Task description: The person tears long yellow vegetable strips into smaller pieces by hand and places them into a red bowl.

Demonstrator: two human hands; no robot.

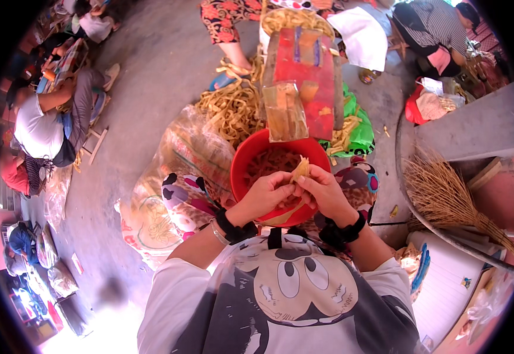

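My left hand (pixel 270 193) and my right hand (pixel 322 190) meet over a red bucket (pixel 240 152), thumbs and fingertips closed together. Between them they grip a pale yellow flat strip (pixel 300 169), folded or rolled so that one end stands up above the fingers. A tail of similar strip (pixel 286 217) hangs below, across the bucket's near rim. Inside the bucket lie brownish pieces (pixel 271 162), partly hidden by my hands. Just beyond it is a red-topped board (pixel 323 118) with a clear-covered tan piece (pixel 286 112) at its near end.
A heap of tan strips (pixel 233 109) lies left of the board, beside a plastic sack (pixel 150 215). On the right are a green bag (pixel 360 130), a twig broom (pixel 446 186) and a curved hose (pixel 403 156). Other people (pixel 38 127) sit left, ahead and far right.
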